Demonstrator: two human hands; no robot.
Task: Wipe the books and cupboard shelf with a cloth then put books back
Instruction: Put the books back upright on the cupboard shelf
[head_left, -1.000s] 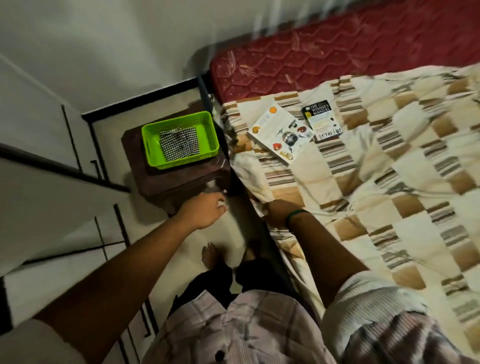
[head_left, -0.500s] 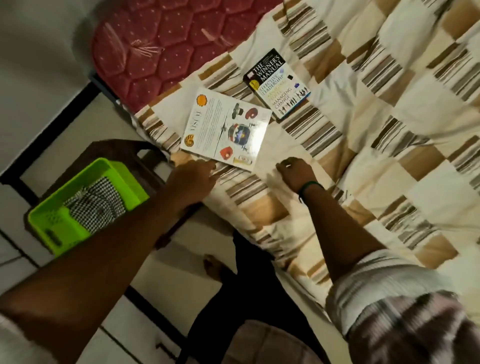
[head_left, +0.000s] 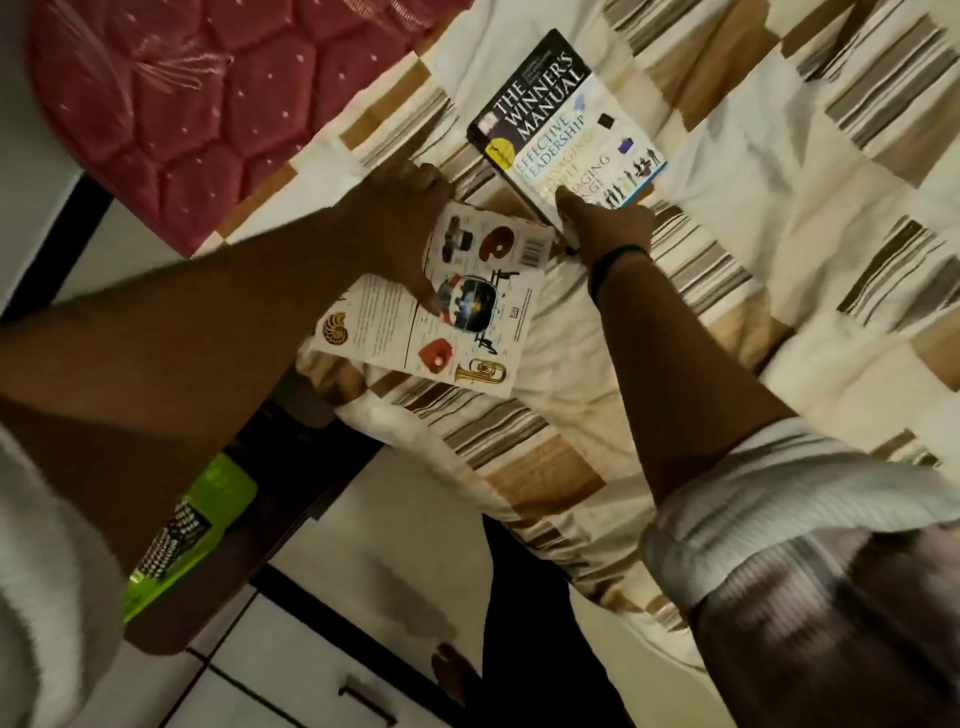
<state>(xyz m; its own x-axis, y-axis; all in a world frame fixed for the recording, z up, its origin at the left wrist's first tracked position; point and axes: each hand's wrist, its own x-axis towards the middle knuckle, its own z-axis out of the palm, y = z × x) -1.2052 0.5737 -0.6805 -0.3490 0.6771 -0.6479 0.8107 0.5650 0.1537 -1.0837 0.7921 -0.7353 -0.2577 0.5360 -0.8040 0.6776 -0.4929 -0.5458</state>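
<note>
Two books lie on the checked bedspread (head_left: 789, 291). My left hand (head_left: 405, 228) rests flat on the far corner of the white illustrated book (head_left: 467, 338), with its thumb spread over the cover. My right hand (head_left: 608, 228) is at the near edge of the black-and-white book titled "The Winner's Manual" (head_left: 561, 119). Its thumb lies on the cover and its fingers are tucked out of sight at the edge. The black-and-white checked cloth (head_left: 171, 540) sits in a green basket (head_left: 228, 493) at the lower left, partly hidden by my left arm.
The basket stands on a dark brown stool (head_left: 306, 431) beside the bed. A red quilted mattress (head_left: 171, 119) shows bare at the upper left. White panels with black handles (head_left: 291, 670) and my foot (head_left: 457, 675) are below on the floor.
Both hands moved forward from the bed's edge onto the books, the left onto the white one, the right to the black-and-white one. The view tilted closer over the bed.
</note>
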